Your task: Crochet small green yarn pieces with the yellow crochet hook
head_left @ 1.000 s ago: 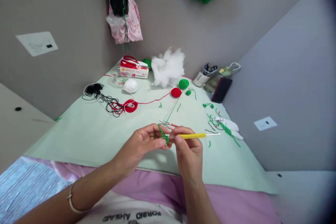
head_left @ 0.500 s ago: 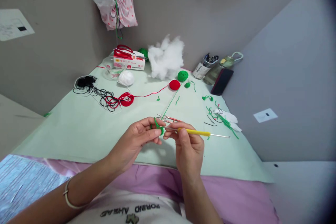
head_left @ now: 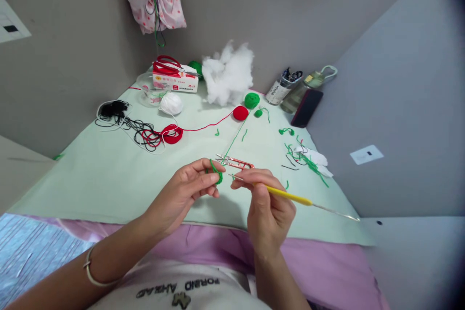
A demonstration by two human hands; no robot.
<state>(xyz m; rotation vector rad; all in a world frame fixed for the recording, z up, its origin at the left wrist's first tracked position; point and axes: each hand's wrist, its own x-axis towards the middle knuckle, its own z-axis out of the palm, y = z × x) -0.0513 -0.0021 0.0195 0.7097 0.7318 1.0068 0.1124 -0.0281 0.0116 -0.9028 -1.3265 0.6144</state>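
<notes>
So the green yarn piece [head_left: 220, 178] is pinched between thumb and fingers of the left hand [head_left: 185, 189], with a loop of yarn up over the fingers. Looks like early going to me: there's a small worked edge, but most of it is tucked behind the thumb, so no clue on the stitch count or how many are left. The yarn strand [head_left: 236, 135] runs from the left hand out to the green ball [head_left: 252, 100] and looks uncut, so I'd call the piece unfinished.

Right hand [head_left: 271, 208] has a narrow grip on the yellow-handled hook [head_left: 290, 195]. The tip points at the piece but looks just clear of it, so no stitch is on the go.

Closest clutter is the snips [head_left: 240, 160] on the bench [head_left: 109, 179], just past the fingertips of both hands, blades right by the strand. Could snag, I guess. Beyond them sit the red ball [head_left: 240, 113] and fluffy white stuffing [head_left: 228, 75]. Green scraps [head_left: 314, 174] lie off to the right of the right hand, with the phone [head_left: 307, 108] farther out. Past the left hand there's a black yarn tangle [head_left: 114, 109], well apart, so not really in the way.
</notes>
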